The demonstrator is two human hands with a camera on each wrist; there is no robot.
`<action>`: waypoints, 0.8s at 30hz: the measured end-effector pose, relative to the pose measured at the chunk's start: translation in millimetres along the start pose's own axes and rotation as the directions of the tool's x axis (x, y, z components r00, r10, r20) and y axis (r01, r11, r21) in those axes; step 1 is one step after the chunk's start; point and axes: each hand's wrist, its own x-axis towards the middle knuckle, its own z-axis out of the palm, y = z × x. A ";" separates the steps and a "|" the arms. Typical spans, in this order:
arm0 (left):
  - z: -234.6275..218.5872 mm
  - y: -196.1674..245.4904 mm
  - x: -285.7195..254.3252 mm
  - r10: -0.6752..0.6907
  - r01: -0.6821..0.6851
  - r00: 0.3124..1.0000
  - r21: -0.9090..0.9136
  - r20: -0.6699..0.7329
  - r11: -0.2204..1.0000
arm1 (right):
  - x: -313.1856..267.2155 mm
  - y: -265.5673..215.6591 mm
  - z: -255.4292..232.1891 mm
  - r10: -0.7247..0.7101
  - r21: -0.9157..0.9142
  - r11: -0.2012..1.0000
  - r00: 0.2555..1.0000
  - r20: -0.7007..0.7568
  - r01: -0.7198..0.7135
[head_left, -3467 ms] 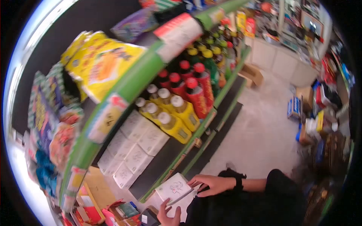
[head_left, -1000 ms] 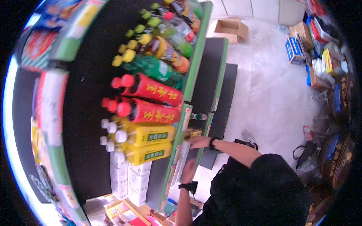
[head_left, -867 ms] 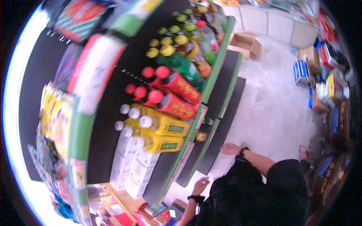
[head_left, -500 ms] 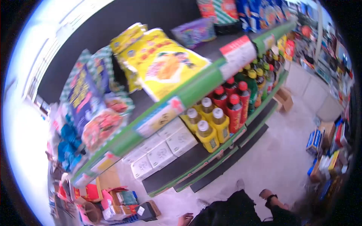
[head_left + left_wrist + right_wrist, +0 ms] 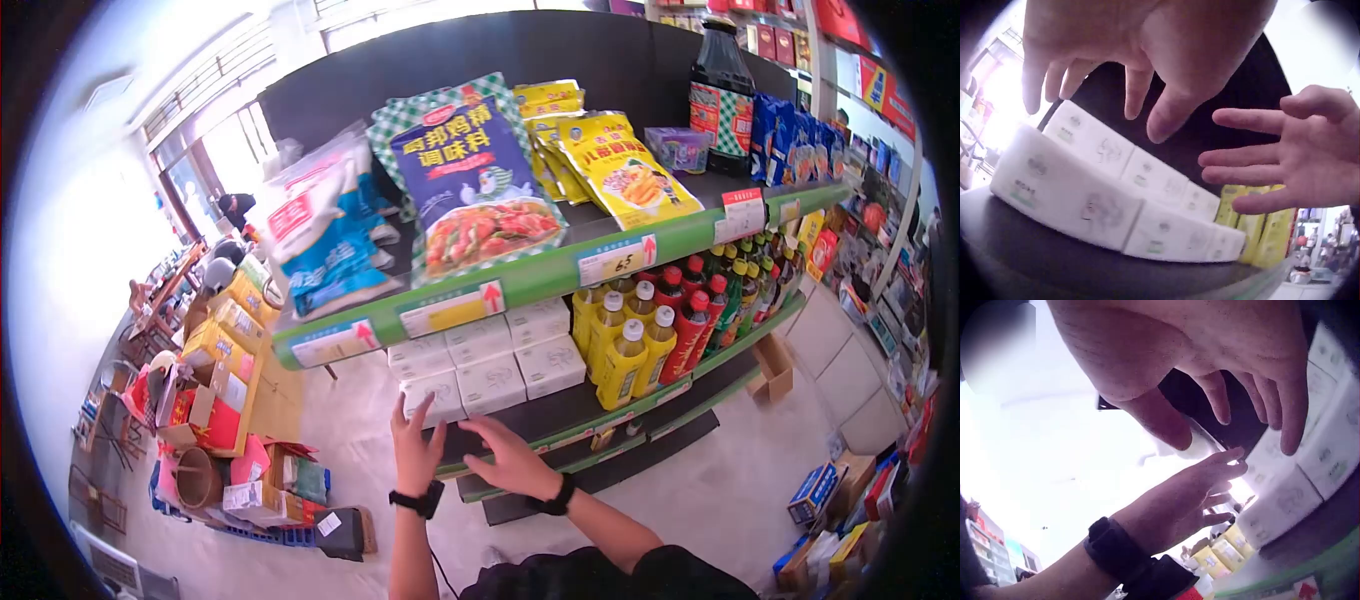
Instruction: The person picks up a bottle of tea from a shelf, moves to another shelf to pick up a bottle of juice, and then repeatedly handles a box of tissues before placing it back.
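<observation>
White packs (image 5: 490,385) printed with a line drawing, which look like tissue packs, stand stacked in two layers on the shelf's second tier. My left hand (image 5: 415,455) is raised in front of the leftmost pack, fingers spread and holding nothing. Beside it, my right hand (image 5: 518,468) has its fingers extended toward the packs, palm turned to the left hand. In the left wrist view, the left hand (image 5: 1141,50) hangs over the front row of packs (image 5: 1066,187). The right wrist view has the right hand's fingertips (image 5: 1291,440) overlapping the packs (image 5: 1285,500).
Yellow drink bottles (image 5: 622,365) stand right of the packs, with red bottles (image 5: 690,335) beyond. A green-edged upper shelf (image 5: 560,265) with bagged seasonings (image 5: 480,190) overhangs them. Boxes and baskets (image 5: 265,490) sit on the floor at left, and a carton (image 5: 770,370) at right.
Earlier both hands held one white pack low by the shelf, then reached to a lower tier and dropped to the sides. Now both are raised before the stacked packs; the head view has swung left.
</observation>
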 end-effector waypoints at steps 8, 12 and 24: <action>20.9 -67.0 -1.3 -0.260 0.254 0.948 0.060 0.181 0.965 | 26.3 53.3 52.8 0.032 -0.193 0.980 0.998 -0.062 -0.044; 17.2 -62.0 -6.8 -0.271 0.274 0.949 0.001 0.158 0.962 | 27.6 62.3 61.7 0.064 -0.176 0.982 0.996 -0.056 -0.073; -0.3 -61.3 -33.0 -0.406 0.452 0.891 -0.321 0.202 0.832 | 21.8 53.2 58.3 0.030 0.042 0.999 0.988 -0.152 -0.024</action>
